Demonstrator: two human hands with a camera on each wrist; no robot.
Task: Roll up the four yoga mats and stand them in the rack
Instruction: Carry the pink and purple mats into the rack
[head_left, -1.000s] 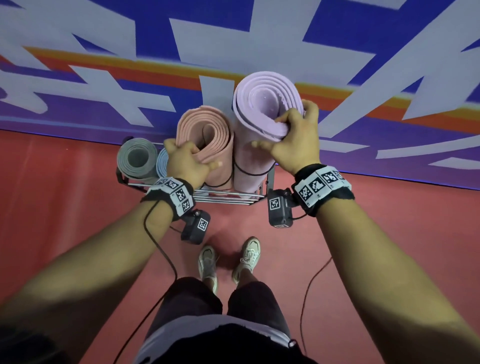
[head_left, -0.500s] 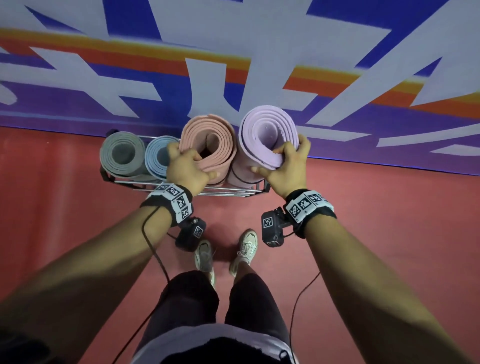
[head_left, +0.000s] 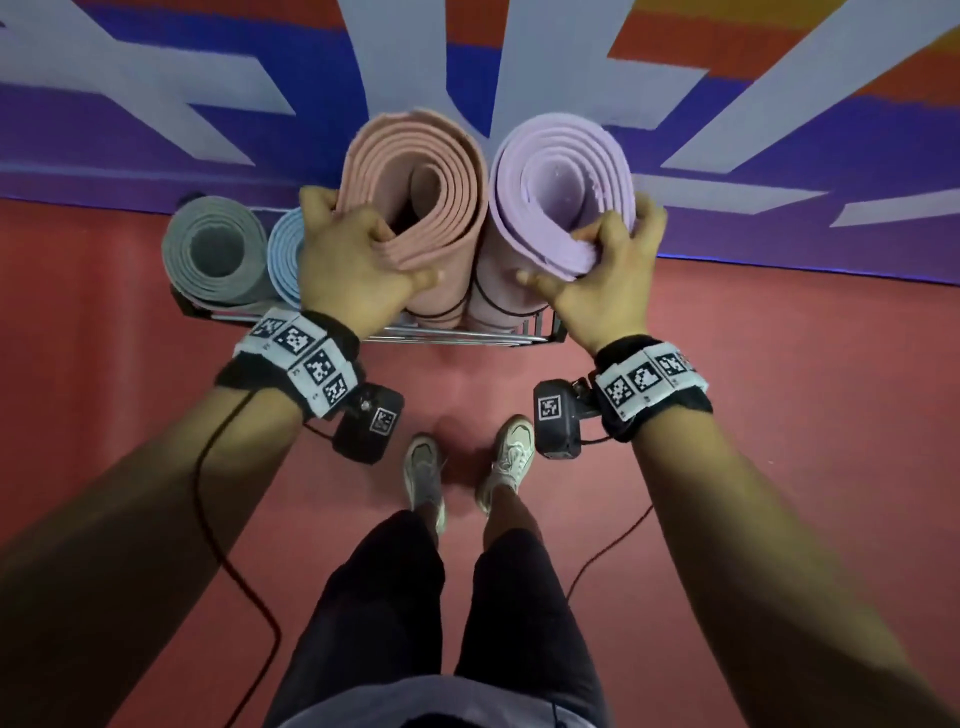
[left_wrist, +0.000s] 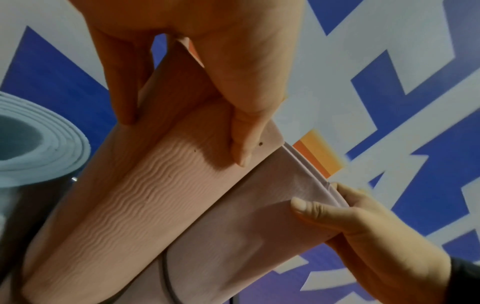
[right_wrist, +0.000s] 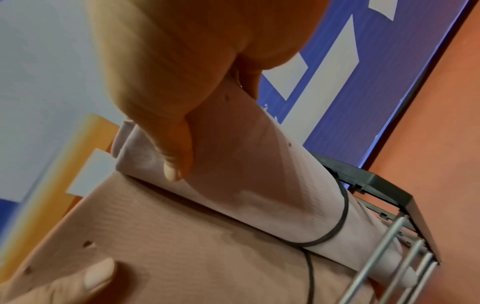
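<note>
Several rolled mats stand upright in a low wire rack (head_left: 457, 336) against the wall: grey (head_left: 215, 254), light blue (head_left: 287, 254), pink (head_left: 421, 192) and lilac (head_left: 563, 182). My left hand (head_left: 353, 260) grips the top rim of the pink mat (left_wrist: 145, 201), fingers curled into the roll and thumb on its front. My right hand (head_left: 605, 270) grips the top rim of the lilac mat (right_wrist: 249, 176), thumb (right_wrist: 174, 164) pressed on its outer face. Black elastic bands (right_wrist: 342, 218) circle the pink and lilac rolls low down.
The rack (right_wrist: 389, 191) stands on red floor (head_left: 779, 415) against a wall with blue, white and orange graphics (head_left: 156, 104). My feet (head_left: 467, 467) are just in front of the rack. Cables (head_left: 223, 519) trail from both wrist cameras.
The view has come closer to the rack. The lilac mat has dropped lower into the rack, level with the pink one. Both hands keep their grips on the mat tops.
</note>
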